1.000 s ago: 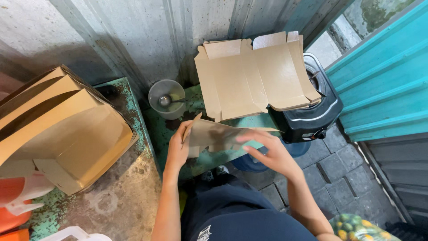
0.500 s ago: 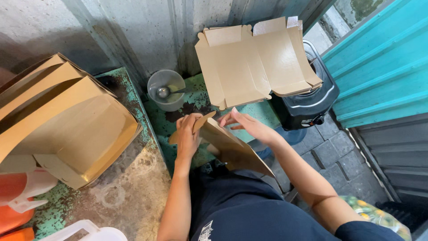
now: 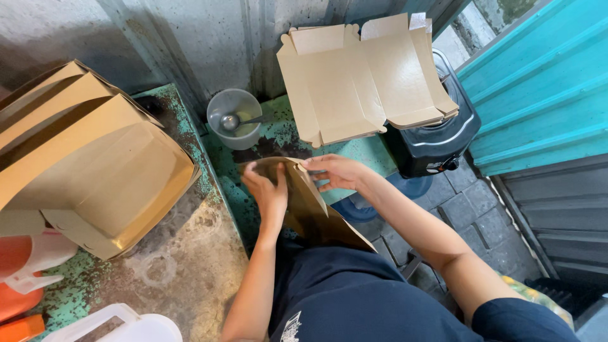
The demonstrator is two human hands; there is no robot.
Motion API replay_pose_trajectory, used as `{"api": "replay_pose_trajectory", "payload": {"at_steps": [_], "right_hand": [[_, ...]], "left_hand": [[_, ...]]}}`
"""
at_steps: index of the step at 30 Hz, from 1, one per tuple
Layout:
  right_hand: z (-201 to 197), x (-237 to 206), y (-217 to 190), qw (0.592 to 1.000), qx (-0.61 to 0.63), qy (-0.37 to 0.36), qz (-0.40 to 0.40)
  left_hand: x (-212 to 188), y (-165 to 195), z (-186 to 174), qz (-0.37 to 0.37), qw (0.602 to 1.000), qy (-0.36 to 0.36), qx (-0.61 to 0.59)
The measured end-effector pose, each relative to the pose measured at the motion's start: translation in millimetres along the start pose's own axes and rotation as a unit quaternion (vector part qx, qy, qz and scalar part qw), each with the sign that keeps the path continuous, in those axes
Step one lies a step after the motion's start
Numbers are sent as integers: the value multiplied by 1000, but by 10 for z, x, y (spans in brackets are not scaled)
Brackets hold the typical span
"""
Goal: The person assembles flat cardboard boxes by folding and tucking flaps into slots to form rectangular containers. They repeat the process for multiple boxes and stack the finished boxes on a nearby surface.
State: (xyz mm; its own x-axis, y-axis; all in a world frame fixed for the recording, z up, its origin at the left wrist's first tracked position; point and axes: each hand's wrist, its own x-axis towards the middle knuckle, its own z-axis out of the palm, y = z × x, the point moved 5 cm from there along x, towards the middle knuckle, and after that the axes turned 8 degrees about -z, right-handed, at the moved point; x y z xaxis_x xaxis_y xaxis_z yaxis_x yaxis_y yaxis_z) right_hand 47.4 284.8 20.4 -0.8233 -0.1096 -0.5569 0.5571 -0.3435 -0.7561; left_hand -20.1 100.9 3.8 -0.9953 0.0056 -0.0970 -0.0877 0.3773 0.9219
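Brown cardboard blank [image 3: 310,209], flat a second ago, now stands folded between both hands: left hand [image 3: 269,190] presses its panel, right hand [image 3: 339,172] pinches the top edge.

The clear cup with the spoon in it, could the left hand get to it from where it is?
Probably yes. The left hand holds the folded cardboard piece just below the clear cup, with only bare green tabletop between them. It would likely have to release the cardboard first.

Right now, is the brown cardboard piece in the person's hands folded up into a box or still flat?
Partly folded: the brown cardboard piece bends along a crease between the left hand and right hand, not yet a closed box.
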Motion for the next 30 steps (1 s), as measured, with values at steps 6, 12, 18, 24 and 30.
{"api": "replay_pose_trajectory", "payload": {"at_steps": [6,12,18,24,30], "right_hand": [[39,104,27,988,-106,78,-85],[160,-40,-259,951,-173,103,-234],[422,-303,-575,889,-308,181,-288],[557,-444,-661,864,-365,223,-266],[527,-403,-594,867,-318,185,-337]], "left_hand": [[30,-271,356,-118,886,-311,-325],[113,-161,219,-27,886,-346,-307],[152,-298,195,-135,864,-348,-337],[139,-331,200,-183,828,-398,-349],[128,-337,216,-205,806,-411,-372]]}}
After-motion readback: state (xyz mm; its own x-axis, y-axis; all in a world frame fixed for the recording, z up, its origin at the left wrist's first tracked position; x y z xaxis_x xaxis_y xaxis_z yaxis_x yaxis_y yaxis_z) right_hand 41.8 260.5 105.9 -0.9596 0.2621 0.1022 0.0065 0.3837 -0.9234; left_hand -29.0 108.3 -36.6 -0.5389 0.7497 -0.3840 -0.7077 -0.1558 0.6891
